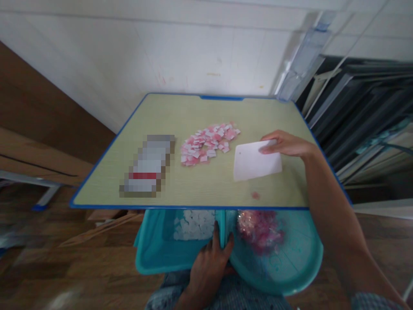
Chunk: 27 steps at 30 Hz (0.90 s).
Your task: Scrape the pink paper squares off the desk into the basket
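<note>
My right hand point(288, 145) grips a white rectangular card point(256, 163) by its upper right edge, thumb on the near face. The card tilts over the right part of a yellow-green table point(193, 189) with a blue rim. To its left lies a loose heap of small pink and white squares point(211, 140). A single pink piece point(255, 195) sits near the front edge. My left hand point(211, 262) is closed over the adjoining rims of a teal rectangular basin point(145, 254) and a teal round basin point(303, 275); its fingertips are partly hidden.
White pieces point(193, 224) lie in the rectangular basin, shiny pink pieces point(261, 230) in the round one. A blurred-out flat item point(148, 163) rests on the table's left. Dark flat panels point(361, 99) lean at the right, cardboard point(38, 159) at the left. A white wall point(193, 56) stands behind.
</note>
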### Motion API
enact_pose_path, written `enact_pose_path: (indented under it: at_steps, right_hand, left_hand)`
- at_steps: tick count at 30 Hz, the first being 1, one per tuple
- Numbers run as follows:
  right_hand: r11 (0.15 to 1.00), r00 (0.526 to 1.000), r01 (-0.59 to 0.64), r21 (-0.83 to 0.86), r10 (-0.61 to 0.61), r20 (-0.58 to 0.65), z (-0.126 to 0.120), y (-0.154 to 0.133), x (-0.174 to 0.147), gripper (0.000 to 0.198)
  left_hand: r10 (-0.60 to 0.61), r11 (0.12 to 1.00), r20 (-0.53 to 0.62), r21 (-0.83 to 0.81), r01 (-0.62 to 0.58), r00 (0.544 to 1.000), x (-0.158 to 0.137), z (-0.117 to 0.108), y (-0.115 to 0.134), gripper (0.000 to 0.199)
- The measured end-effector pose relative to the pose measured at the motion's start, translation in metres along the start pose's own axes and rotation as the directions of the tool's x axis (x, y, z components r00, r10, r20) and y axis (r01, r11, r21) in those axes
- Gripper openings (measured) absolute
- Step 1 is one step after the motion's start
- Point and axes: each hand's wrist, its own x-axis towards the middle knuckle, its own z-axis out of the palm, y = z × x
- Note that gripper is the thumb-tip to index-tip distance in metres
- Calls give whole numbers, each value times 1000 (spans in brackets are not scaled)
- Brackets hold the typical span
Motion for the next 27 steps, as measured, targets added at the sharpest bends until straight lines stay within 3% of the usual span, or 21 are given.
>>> enact_pose_path:
  at_steps: [8, 18, 22, 24, 27]
  right_hand:
    - [1000, 963, -11, 23, 4, 270, -2, 2, -4, 27]
    - [993, 897, 112, -45, -81, 435, 3, -1, -1, 27]
    - [991, 856, 133, 4, -116, 504, 4, -3, -4, 25]
    - [989, 863, 145, 42, -147, 484, 2, -3, -7, 23]
    - [990, 936, 126, 66, -141, 322, -2, -2, -10, 21]
  left_hand:
    - [11, 1000, -27, 17, -11, 1000, -1, 2, -1, 77]
    - [-2, 1000, 12, 30, 2, 1000, 0, -3, 0, 78]
    - [3, 999, -18, 37, -2, 1000, -1, 2, -1, 78]
    - [2, 999, -33, 37, -1, 999, -1, 4, -1, 78]
    - [5, 999, -40, 35, -3, 999, -1, 4, -2, 79]
